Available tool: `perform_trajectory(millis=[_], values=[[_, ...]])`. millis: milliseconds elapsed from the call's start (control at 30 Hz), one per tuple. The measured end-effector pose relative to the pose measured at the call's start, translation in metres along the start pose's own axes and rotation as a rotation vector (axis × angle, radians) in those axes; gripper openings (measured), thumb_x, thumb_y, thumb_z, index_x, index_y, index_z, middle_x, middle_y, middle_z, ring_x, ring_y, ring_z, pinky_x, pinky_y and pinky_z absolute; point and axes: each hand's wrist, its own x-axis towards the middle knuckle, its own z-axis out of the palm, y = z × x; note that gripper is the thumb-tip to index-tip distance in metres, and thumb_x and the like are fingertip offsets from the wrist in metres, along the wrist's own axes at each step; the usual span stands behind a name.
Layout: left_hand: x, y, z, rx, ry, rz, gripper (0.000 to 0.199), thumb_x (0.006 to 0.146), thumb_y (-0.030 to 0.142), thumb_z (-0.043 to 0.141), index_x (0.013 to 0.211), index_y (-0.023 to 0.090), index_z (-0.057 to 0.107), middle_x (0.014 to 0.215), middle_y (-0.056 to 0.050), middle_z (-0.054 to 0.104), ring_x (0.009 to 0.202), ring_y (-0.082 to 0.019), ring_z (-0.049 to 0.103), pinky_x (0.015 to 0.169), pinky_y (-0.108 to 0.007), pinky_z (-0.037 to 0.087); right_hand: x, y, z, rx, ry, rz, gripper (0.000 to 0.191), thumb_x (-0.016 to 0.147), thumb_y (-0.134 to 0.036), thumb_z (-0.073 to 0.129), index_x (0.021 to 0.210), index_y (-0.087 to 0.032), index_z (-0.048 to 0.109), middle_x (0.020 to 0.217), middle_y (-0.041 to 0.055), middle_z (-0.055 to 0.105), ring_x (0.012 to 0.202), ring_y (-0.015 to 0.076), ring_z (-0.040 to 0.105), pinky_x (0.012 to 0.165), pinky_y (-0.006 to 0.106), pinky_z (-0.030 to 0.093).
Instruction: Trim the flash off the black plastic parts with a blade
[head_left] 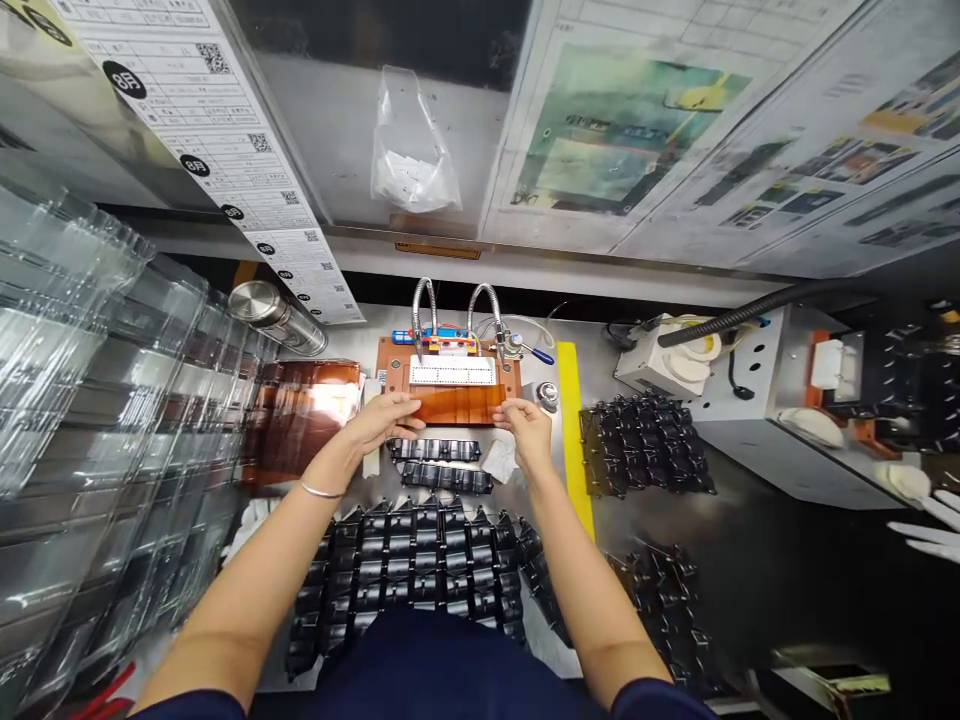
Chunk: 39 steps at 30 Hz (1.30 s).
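An amber, see-through film strip [461, 404] lies along the front of a brown fixture [397, 352], just below a white perforated strip [452, 371]. My left hand [386, 418] pinches the film's left end between thumb and fingers. At the right end, my right hand [523, 425] grips it in the same way. Two bent metal hoses [485, 300] arch over the back of the fixture. Two short rows of black parts [439, 450] sit in front of it, beside a crumpled white piece [499, 459].
Black part strips [420, 550] fill the area near my body. Clear plastic trays [97, 400] are stacked at left, near amber sheets [307, 415] and a metal flask [274, 315]. A yellow stripe [576, 440] runs at right, beside more black parts [646, 445]. A white-gloved hand [934, 525] shows far right.
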Motion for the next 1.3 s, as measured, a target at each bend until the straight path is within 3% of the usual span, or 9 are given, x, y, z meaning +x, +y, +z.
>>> perform_trajectory(millis=[67,167,267,400,600,1100,1300], values=[[0.007,0.002,0.003,0.029,0.152,-0.006,0.026,0.067,0.027,0.080,0.073,0.013,0.059,0.067,-0.003,0.066,0.054,-0.010,0.062,0.048,-0.020,0.051,0.006,0.006,0.011,0.015,0.015,0.064,0.016,0.057,-0.026,0.071,0.067,-0.018,0.061,0.059,-0.0013,0.067,0.050,0.0112,0.062,0.050,0.022,0.054],[0.021,0.010,0.008,0.052,0.287,0.011,0.027,0.066,0.028,0.080,0.066,0.012,0.058,0.053,0.002,0.058,0.039,-0.004,0.048,0.036,-0.014,0.037,0.016,0.006,0.019,-0.014,0.011,0.117,0.012,0.060,-0.022,0.070,0.066,-0.018,0.060,0.055,-0.0016,0.066,0.045,0.0102,0.060,0.045,0.019,0.052],[0.035,0.018,0.005,0.038,0.335,-0.007,0.034,0.061,0.028,0.081,0.058,0.014,0.051,0.041,0.008,0.046,0.031,-0.002,0.033,0.031,-0.014,0.020,0.027,0.003,0.023,-0.055,0.013,0.162,0.013,0.062,-0.019,0.069,0.060,-0.017,0.057,0.049,-0.0014,0.063,0.038,0.0090,0.056,0.037,0.017,0.048],[0.049,0.023,0.000,0.017,0.364,-0.050,0.036,0.056,0.024,0.082,0.057,0.016,0.047,0.036,0.010,0.040,0.029,-0.001,0.027,0.031,-0.015,0.014,0.038,0.001,0.028,-0.085,0.034,0.189,0.015,0.065,-0.013,0.066,0.056,-0.016,0.054,0.044,-0.0024,0.060,0.034,0.0073,0.052,0.033,0.015,0.044],[0.059,0.021,-0.001,0.002,0.379,-0.070,0.029,0.056,0.023,0.081,0.061,0.014,0.053,0.036,0.010,0.039,0.030,-0.001,0.027,0.032,-0.015,0.013,0.043,0.002,0.031,-0.095,0.056,0.205,0.017,0.068,-0.011,0.063,0.056,-0.017,0.053,0.042,-0.0039,0.059,0.032,0.0060,0.049,0.031,0.013,0.041],[0.061,0.025,-0.004,0.095,0.358,-0.071,0.041,0.055,0.024,0.086,0.057,0.017,0.046,0.034,0.011,0.040,0.028,-0.001,0.027,0.029,-0.013,0.017,0.048,0.001,0.031,-0.179,0.026,0.242,0.019,0.077,-0.012,0.059,0.060,-0.016,0.052,0.044,-0.0047,0.058,0.034,0.0056,0.050,0.032,0.013,0.039],[0.049,0.037,-0.026,0.226,0.255,-0.126,0.029,0.058,0.024,0.087,0.060,0.011,0.061,0.050,-0.005,0.063,0.040,-0.009,0.053,0.037,-0.017,0.040,0.041,0.002,0.007,-0.344,-0.096,0.255,0.021,0.077,-0.023,0.069,0.063,-0.016,0.055,0.054,-0.0007,0.064,0.040,0.0076,0.055,0.037,0.016,0.044]])
